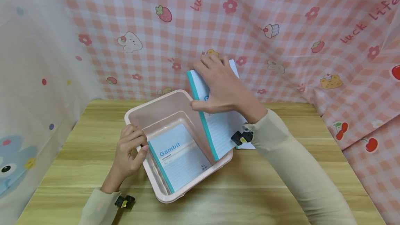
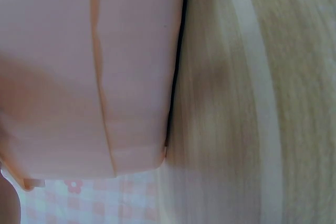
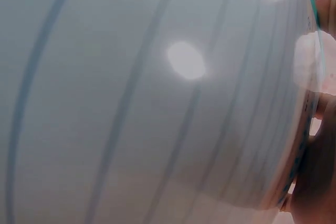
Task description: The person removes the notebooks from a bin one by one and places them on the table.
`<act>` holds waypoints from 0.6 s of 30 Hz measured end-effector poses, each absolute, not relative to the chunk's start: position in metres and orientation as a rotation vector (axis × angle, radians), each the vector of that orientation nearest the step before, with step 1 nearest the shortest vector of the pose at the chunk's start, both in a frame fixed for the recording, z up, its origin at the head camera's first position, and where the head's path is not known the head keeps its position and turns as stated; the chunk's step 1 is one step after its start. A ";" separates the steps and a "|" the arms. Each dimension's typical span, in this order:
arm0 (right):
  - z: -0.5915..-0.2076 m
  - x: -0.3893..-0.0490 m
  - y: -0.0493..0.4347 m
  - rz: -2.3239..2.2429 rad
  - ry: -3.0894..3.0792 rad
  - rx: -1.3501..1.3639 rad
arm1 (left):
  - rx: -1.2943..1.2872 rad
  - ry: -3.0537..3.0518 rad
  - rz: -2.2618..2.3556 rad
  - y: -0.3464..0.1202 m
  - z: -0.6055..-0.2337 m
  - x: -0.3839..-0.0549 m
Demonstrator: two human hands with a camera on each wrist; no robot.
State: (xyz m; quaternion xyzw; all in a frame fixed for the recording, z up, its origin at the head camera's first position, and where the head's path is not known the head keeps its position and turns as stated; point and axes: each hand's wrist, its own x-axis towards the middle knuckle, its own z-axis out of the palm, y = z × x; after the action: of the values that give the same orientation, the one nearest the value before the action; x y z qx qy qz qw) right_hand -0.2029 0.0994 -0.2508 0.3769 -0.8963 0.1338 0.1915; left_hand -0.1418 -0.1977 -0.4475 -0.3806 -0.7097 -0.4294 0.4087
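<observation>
Across the worktop (image 1: 62,169), a tub (image 1: 153,115) braced, a notebook (image 1: 220,134) gripped.
The left hand (image 1: 127,150) pinches the tub's left rim, likely steadying it; a second notebook (image 1: 179,162) lies inside with little margin; the right hand (image 1: 220,88) clasps the first between fingers and thumb, tilted over the right edge, worktop showing beyond.

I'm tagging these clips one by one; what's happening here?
A person holds the pink bin with the left grip and a teal-spined notebook in the right grip, tilted at the bin's right side. A second notebook, marked Gambit, lies inside the bin. A white corner of something else, mostly hidden, shows beside the held notebook.
</observation>
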 end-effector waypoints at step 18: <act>-0.290 -0.236 0.196 0.319 -2.779 0.721 | -0.949 -1.804 -1.089 -0.197 -0.448 -0.140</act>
State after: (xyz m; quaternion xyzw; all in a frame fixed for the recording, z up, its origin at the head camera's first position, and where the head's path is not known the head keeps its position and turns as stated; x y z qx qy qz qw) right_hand -0.2364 0.1957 -0.2904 0.2477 -0.9544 0.1094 0.1260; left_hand -0.1404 -0.1975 -0.4483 -0.3757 -0.7142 -0.4311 0.4037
